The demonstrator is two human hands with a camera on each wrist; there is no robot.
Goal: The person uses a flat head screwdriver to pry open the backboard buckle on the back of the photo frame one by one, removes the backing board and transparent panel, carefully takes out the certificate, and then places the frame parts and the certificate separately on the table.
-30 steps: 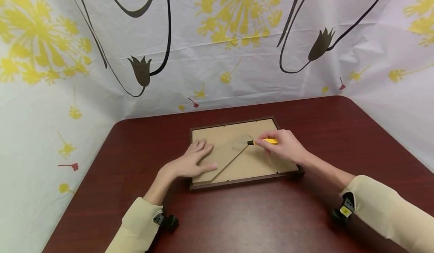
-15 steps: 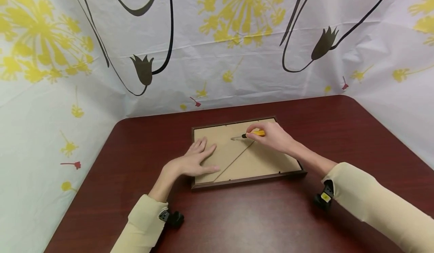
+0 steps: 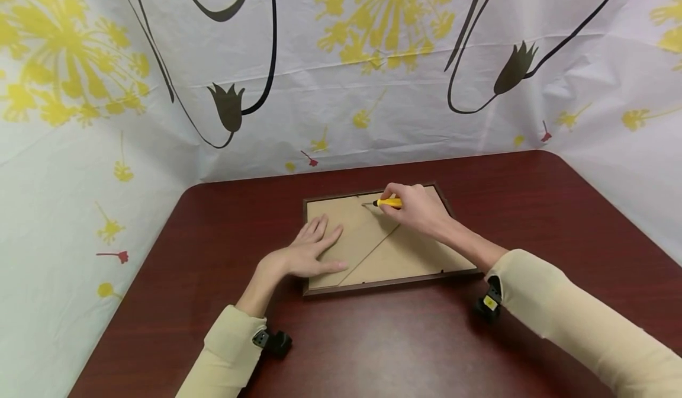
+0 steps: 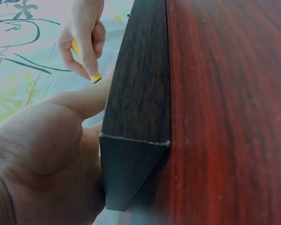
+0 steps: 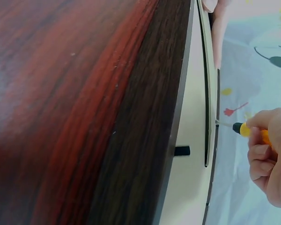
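A dark wood picture frame point(image 3: 394, 282) lies face down, its beige backing board point(image 3: 426, 250) showing. A slanted edge crosses the board, and a thin layer stands slightly proud along it in the right wrist view. My left hand point(image 3: 306, 254) rests on the left part of the board with fingers spread. In my right hand point(image 3: 421, 209), thumb and fingers pinch the yellow handle of a screwdriver point(image 3: 391, 202). Its thin metal shaft points left, with the tip by the frame's far edge, near a small dark tab point(image 3: 357, 196). Whether tip and tab touch cannot be told.
The frame lies on a reddish-brown table point(image 3: 373, 339). More small dark tabs sit along its inner edge, one black tab point(image 5: 182, 151) being large in the right wrist view. A white sheet point(image 3: 298, 119) with printed flowers hangs behind the table and along both sides.
My right hand has moved the screwdriver away from me and slightly left, from mid-board toward the far edge. The board's slanted edge, raised earlier, now lies flatter. My left hand stays put.
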